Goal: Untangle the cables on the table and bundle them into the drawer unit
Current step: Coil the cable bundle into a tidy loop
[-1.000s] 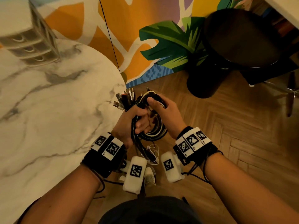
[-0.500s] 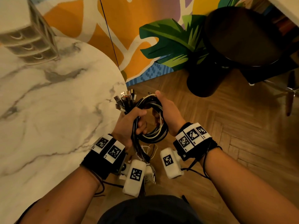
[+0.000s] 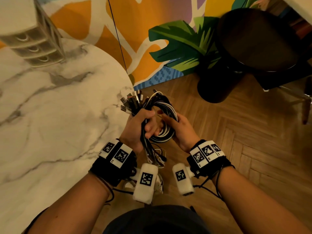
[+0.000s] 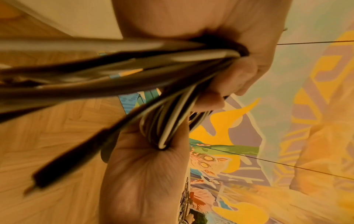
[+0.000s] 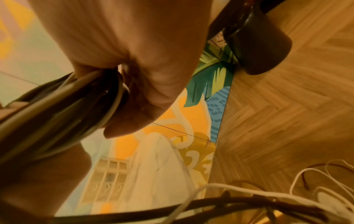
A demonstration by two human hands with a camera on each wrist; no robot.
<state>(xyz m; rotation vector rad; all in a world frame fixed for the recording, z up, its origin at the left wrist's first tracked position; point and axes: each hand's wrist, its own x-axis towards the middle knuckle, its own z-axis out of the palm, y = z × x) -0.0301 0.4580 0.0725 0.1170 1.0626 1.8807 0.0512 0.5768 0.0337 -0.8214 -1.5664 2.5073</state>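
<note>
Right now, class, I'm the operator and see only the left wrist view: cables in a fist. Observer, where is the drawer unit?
Observer: The drawer unit stands at the far left of the marble table, away from both hands.
Operator: Are its drawers open?
Observer: In the head view, the drawers that show look shut.
Operator: Where are the plug ends?
Observer: The plug ends fan out above the left hand, at the table's edge. The right hand grips the same cable bundle.
</note>
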